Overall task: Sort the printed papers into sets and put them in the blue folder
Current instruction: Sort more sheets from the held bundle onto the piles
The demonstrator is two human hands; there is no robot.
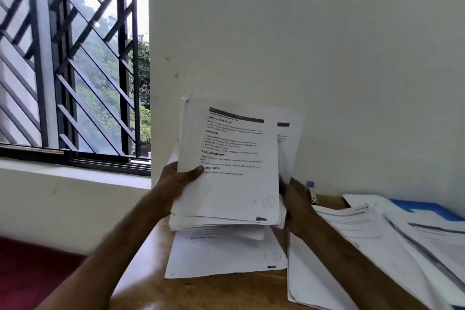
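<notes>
Printed paper stack (229, 171) upright mid-frame, above tabletop (214, 289). Left hand (176, 178) grip clamps left edge, thumb on front; right hand (294, 199) grip pinches right edge. Light, floppy, loose sheets likely slip: support both edges.

The blue folder (437, 207) lies mostly buried under loose sheets (352, 224), which the right edge cuts off. The right hand (297, 199) hides its fingers behind the held stack (226, 194), whose small print blurs
</notes>
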